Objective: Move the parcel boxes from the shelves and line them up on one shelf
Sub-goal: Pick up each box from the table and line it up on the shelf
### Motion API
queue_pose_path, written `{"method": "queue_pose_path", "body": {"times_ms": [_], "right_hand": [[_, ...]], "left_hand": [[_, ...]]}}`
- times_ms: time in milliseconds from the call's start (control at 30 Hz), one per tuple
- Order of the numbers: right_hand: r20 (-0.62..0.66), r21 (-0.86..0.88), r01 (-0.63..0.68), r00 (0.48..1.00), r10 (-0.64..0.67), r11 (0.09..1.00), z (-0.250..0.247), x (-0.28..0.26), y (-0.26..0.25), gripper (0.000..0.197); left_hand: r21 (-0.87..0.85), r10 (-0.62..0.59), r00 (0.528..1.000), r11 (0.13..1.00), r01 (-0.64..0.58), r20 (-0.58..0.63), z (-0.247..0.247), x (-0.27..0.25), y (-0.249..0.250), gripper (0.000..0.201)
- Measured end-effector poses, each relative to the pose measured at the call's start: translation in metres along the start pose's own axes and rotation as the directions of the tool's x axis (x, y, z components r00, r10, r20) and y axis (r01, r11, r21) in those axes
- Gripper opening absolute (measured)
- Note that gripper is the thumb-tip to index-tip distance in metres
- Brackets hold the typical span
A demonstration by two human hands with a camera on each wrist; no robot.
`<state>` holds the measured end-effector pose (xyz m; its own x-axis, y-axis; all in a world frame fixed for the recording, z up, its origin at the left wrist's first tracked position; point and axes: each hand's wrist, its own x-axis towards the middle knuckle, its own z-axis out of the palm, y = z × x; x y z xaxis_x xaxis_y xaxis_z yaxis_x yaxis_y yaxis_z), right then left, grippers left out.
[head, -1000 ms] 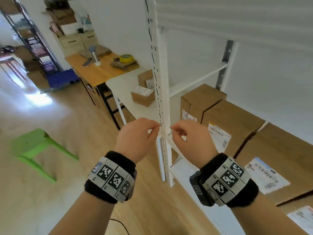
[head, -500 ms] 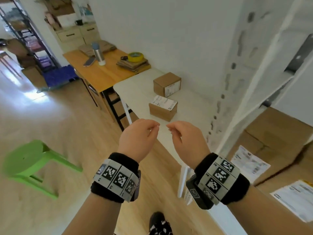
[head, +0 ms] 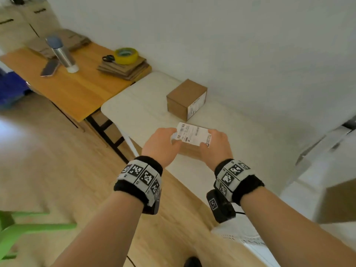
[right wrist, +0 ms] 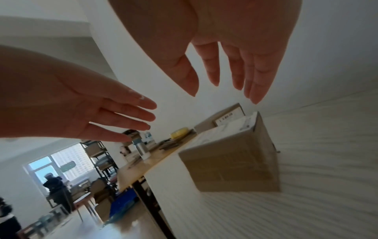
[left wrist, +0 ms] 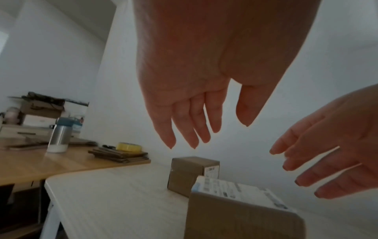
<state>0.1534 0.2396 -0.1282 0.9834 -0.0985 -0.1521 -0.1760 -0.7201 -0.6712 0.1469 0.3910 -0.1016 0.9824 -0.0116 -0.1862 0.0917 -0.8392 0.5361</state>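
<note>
Our hands flank the near parcel box on the white table.

From the head view, our left hand point(head: 160, 146) and right hand point(head: 215, 145) sit at either side of the labelled parcel box point(head: 192, 138) on the white table point(head: 146, 112); whether they touch it we cannot tell here. A second parcel box point(head: 185, 99) stands just behind, by the wall. In the left wrist view our fingers point(left wrist: 184, 124) hang straight and spread above the box point(left wrist: 241, 210), holding nothing. In the right wrist view our fingers point(right wrist: 235, 64) are likewise extended, apart from the box point(right wrist: 235, 161).
</note>
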Motion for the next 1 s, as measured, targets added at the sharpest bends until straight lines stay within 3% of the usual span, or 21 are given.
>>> {"method": "queue_pose_path", "body": {"times_ms": [100, 267, 600, 700, 867, 1000], "right_hand": [[-0.002, -0.023, -0.049, 0.999, 0.049, 0.999, 0.007, 0.031, 0.000, 0.046], [0.072, -0.112, 0.008, 0.997, 0.000, 0.994, 0.008, 0.091, -0.021, 0.048], [0.352, -0.187, 0.053, 0.936, 0.017, 0.981, 0.022, 0.175, -0.050, 0.053], [0.358, -0.105, 0.029, 0.934, 0.011, 0.994, 0.032, 0.187, -0.049, 0.044], [0.323, 0.069, -0.090, 0.944, 0.063, 0.994, 0.034, 0.192, -0.045, 0.048], [0.206, 0.138, -0.099, 0.976, 0.069, 0.985, 0.028, 0.190, -0.046, 0.044]], "left_hand": [[0.003, -0.015, 0.999, 1.000, 0.015, 0.052, 0.008, 0.036, -0.010, 0.054], [0.003, -0.011, 0.999, 1.000, 0.011, 0.042, 0.006, 0.104, -0.018, 0.058], [0.037, -0.054, 0.996, 0.998, 0.051, 0.067, 0.000, 0.220, -0.018, 0.034], [0.036, -0.062, 0.995, 0.998, 0.059, 0.080, 0.006, 0.232, -0.020, 0.039], [0.061, -0.131, 0.990, 0.990, 0.128, 0.054, 0.011, 0.233, -0.021, 0.038], [-0.021, -0.109, 0.994, 0.994, 0.109, 0.034, 0.004, 0.221, -0.013, 0.037]]}}
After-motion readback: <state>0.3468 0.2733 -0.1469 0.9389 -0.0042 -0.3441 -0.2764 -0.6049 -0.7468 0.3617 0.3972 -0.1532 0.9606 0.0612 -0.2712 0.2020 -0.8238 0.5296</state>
